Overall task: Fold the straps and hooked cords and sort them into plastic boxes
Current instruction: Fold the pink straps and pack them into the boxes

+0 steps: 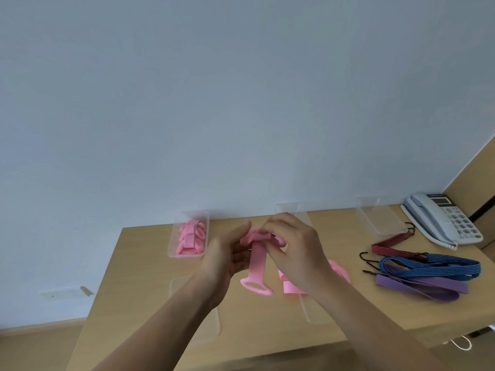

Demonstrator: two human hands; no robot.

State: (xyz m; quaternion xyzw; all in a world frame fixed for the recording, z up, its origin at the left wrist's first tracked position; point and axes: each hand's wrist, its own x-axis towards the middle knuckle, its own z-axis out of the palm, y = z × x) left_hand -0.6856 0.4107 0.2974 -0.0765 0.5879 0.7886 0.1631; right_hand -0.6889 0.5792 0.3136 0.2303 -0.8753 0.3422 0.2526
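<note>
A pink strap point(257, 259) hangs above the middle of the wooden table point(150, 253), its ring end pointing down. My left hand point(225, 259) and my right hand point(292, 250) both pinch its folded upper part. More loose pink straps point(341, 270) lie on the table behind my right wrist, partly hidden. A clear plastic box point(176, 236) at the back left holds several folded pink straps. To the right lie hooked cords: a red-black one point(391, 241), a blue one point(431, 267) and a purple one point(426, 285).
Two empty clear boxes stand at the back, one in the middle point(288, 208) behind my hands, one at the right point(377, 216). Two clear lids point(211, 328) lie flat under my forearms. A white desk telephone point(442, 219) sits at the far right beside a wooden panel.
</note>
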